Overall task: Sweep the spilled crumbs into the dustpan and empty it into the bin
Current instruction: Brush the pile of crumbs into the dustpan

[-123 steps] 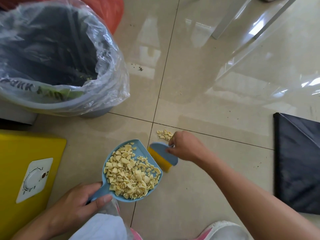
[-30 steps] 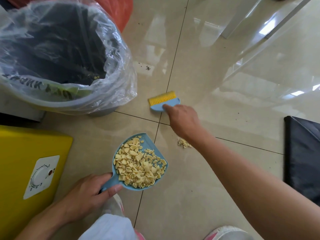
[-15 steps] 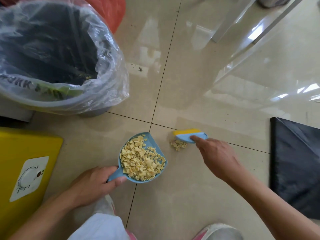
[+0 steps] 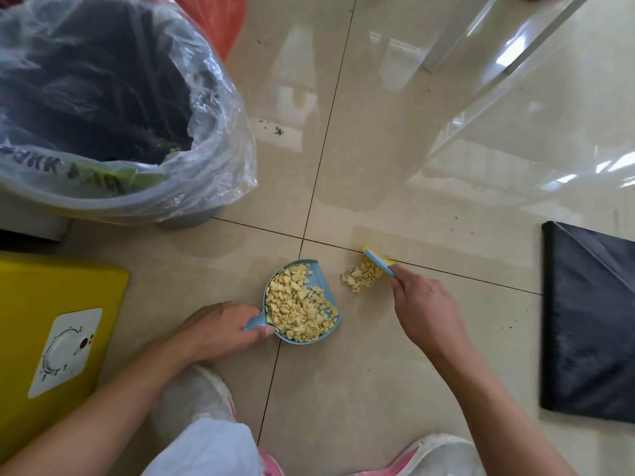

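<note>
While the left hand grips the crumb-filled dustpan handle, the right hand grasps the brush behind loose crumbs; bin far left.

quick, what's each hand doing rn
Left hand: closed on the blue dustpan handle.
Right hand: closed on the small brush.

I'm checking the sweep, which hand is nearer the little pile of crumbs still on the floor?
Right. The right hand holds the brush just right of the loose crumbs; the left hand grips the dustpan handle, beyond the pan.
</note>
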`<action>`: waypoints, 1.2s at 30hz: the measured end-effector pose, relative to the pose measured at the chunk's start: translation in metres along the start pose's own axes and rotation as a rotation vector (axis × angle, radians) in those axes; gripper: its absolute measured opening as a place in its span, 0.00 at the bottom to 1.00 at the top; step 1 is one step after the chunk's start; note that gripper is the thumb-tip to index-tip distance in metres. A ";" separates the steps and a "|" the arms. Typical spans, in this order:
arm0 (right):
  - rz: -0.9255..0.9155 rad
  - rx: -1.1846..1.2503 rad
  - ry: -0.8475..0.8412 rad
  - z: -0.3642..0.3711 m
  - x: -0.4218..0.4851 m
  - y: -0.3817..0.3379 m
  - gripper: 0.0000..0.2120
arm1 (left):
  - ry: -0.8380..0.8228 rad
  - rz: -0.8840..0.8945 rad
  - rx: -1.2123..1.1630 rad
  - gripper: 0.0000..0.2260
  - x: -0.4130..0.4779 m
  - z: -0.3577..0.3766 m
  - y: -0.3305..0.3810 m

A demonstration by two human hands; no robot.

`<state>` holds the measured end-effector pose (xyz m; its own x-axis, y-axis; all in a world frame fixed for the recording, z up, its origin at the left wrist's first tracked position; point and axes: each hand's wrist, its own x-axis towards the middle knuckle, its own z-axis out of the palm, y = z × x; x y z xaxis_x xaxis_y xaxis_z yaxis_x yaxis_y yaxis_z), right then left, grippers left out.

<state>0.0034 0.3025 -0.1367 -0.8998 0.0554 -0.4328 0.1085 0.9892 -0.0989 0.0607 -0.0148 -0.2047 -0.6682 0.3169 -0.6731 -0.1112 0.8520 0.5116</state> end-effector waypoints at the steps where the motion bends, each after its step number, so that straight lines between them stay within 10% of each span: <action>1: -0.001 -0.002 -0.011 0.001 -0.001 -0.002 0.17 | -0.002 0.002 0.016 0.28 0.000 0.000 0.002; 24: -0.066 0.336 -0.156 -0.026 -0.069 -0.051 0.11 | -0.081 -0.071 -0.010 0.22 0.000 0.006 0.012; 36: -0.116 -0.037 -0.243 0.011 -0.042 -0.090 0.14 | -0.083 -0.095 -0.039 0.21 -0.011 0.015 0.002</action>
<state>0.0364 0.2098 -0.1196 -0.7769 -0.0882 -0.6234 -0.0085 0.9915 -0.1297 0.0792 -0.0103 -0.2047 -0.5905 0.2701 -0.7605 -0.2011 0.8634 0.4627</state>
